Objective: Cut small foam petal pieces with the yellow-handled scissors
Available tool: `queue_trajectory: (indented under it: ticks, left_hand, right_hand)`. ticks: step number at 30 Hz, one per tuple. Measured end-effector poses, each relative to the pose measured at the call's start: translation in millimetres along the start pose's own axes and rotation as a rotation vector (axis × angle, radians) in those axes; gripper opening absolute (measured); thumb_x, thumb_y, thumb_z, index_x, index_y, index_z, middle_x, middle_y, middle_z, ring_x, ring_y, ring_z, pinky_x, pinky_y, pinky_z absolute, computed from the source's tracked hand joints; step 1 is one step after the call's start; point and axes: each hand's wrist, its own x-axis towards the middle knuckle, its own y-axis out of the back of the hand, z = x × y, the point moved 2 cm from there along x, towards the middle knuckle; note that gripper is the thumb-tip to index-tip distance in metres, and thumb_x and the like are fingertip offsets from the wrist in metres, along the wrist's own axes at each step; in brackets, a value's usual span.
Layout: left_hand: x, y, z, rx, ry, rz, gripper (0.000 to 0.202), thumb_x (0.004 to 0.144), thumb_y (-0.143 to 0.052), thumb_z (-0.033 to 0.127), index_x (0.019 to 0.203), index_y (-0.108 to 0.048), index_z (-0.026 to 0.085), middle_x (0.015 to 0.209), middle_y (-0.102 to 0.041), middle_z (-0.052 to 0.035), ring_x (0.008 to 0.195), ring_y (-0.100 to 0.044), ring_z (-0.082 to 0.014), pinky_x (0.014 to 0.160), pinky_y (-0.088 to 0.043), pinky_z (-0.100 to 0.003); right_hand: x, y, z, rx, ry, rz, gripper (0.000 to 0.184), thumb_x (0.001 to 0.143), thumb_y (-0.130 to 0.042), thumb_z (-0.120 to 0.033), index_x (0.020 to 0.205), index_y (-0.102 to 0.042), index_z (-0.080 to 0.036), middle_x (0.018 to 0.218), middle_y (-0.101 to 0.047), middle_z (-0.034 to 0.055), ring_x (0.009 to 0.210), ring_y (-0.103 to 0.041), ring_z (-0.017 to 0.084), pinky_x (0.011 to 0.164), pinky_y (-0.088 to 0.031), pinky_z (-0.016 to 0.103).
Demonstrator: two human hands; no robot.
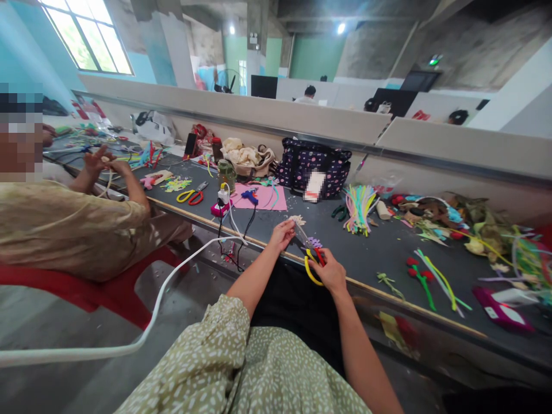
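Note:
My right hand (331,270) is closed on the yellow and red handles of a pair of scissors (311,257), held at the front edge of the dark table (379,247). The blades point up and left toward my left hand (282,233). My left hand pinches a small beige fluffy piece (297,219) just above the table. A small purple piece (314,242) lies beside the scissors.
A person in a beige top (64,227) sits at my left on a red chair, hands at the table. A white cable (172,276) runs to a power strip (221,206). Pipe cleaners (359,207), a dotted bag (313,167), a pink sheet (263,197), other scissors (192,195) and red flowers (420,276) lie on the table.

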Motion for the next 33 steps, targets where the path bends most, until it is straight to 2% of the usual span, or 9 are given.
queue_trajectory:
  ticks: [21,33]
  left_hand:
    - [-0.7,-2.8,1.5,-0.025,-0.005,-0.009,0.027,0.057,-0.076,0.012,0.080,-0.063,0.011,0.062,-0.058,0.0011,0.049,-0.045,-0.0026,0.050,-0.036,-0.017]
    - [-2.6,-3.9,2.1,-0.008,0.012,0.027,0.025,0.058,-0.076,0.012,0.078,-0.063,0.011,0.060,-0.058,0.0012,0.049,-0.046,-0.0037,0.052,-0.038,-0.019]
  right_hand:
    - [-2.4,-0.7,-1.3,-0.004,0.012,0.016,0.049,0.071,-0.055,-0.061,0.109,-0.054,-0.030,0.079,-0.067,-0.0016,0.076,-0.064,0.021,0.067,-0.044,0.031]
    - [-3.2,0.2,-2.8,0.004,0.020,0.010,0.046,0.073,-0.053,-0.058,0.110,-0.055,-0.030,0.081,-0.067,-0.0012,0.074,-0.063,0.020,0.066,-0.043,0.029]
